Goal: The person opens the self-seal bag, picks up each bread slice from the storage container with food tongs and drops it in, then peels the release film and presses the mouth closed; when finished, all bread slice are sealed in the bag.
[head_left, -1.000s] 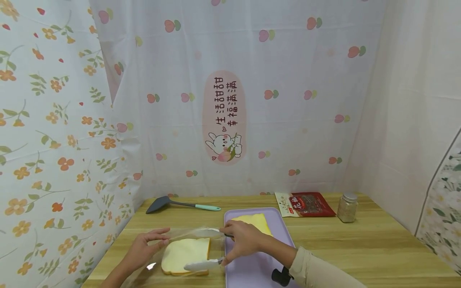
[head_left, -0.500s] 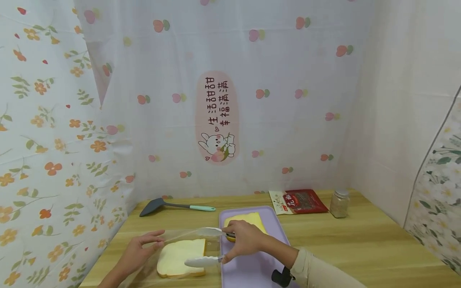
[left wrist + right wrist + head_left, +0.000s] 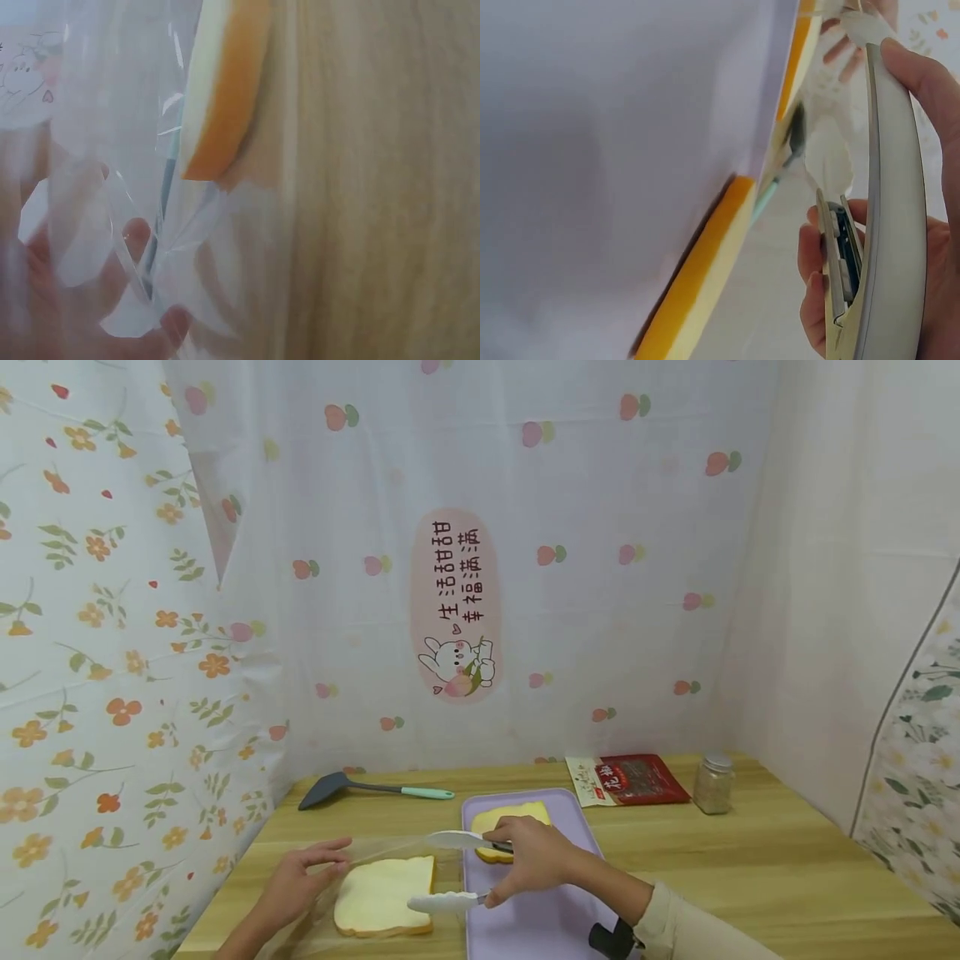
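Note:
A slice of bread (image 3: pixel 382 893) lies inside a clear plastic bag (image 3: pixel 448 881) on the table, left of the tray. At the bag's left side my left hand (image 3: pixel 296 881) holds up the film; in the left wrist view its spread fingers (image 3: pixel 137 234) show through the plastic. My right hand (image 3: pixel 536 856) grips a pair of tongs (image 3: pixel 446 903) over the tray. The tongs' two white arms are spread apart, with nothing between their tips, which point left to the bag's mouth. A second bread slice (image 3: pixel 517 814) rests on the purple tray (image 3: pixel 536 927), partly hidden behind the right hand.
A dark spatula (image 3: pixel 330 787) with a mint handle lies at the back left. Behind the tray's right corner is a red-and-white spice packet (image 3: pixel 630 779), with a lidded glass jar (image 3: pixel 713 785) beside it. Patterned curtains (image 3: pixel 600 610) enclose the table (image 3: pixel 712 877).
My right hand has drawn the tongs rightward, from over the bagged slice toward the tray. My left hand stays at the bag. The head view has shifted slightly.

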